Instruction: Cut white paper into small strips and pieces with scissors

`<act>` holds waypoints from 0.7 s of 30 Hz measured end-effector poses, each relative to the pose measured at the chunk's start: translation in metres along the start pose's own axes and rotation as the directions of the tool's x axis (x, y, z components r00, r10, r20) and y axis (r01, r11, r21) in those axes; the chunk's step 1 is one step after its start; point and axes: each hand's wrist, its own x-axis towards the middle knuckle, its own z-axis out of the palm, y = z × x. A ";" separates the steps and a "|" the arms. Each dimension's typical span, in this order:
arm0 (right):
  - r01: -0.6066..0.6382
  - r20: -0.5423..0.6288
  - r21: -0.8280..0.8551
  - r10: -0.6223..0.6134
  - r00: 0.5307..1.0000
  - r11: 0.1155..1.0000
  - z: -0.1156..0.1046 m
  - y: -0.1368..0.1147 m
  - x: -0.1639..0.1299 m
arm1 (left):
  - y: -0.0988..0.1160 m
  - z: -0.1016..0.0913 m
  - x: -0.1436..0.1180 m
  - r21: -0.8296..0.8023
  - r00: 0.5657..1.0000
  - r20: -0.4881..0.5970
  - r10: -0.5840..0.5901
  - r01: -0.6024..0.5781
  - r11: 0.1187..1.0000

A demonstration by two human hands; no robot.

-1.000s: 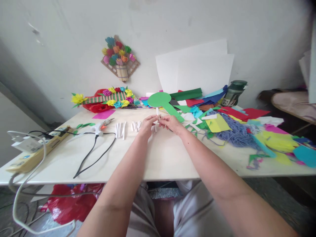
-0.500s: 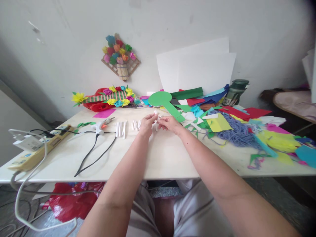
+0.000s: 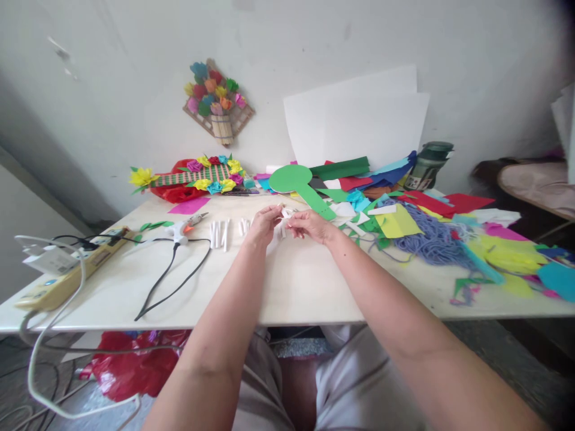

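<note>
Two hands [image 3: 265, 225] [image 3: 309, 227]; one glue gun [image 3: 180, 231]; one bottle [image 3: 429, 167].

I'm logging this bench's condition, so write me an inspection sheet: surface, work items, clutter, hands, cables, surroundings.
Surface: pale table, most heavily covered on the right.
Work items: white rolls lie left of the hands; a glue gun lies farther left.
Clutter: paper scraps and bluish-purple yarn heaped on the right.
Hands: left hand pinches a small white piece; right hand is close beside it, its grip too small to tell.
Cables: black cord bends across the table; white cable droops past the front edge.
Surroundings: flower basket on the wall; red plastic bag below the table.
</note>
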 end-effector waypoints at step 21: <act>-0.246 -0.446 -0.769 -0.219 0.868 0.590 -0.017 0.000 0.002 | -0.004 -0.005 0.000 -0.086 0.995 -0.065 -0.073 0.067 0.994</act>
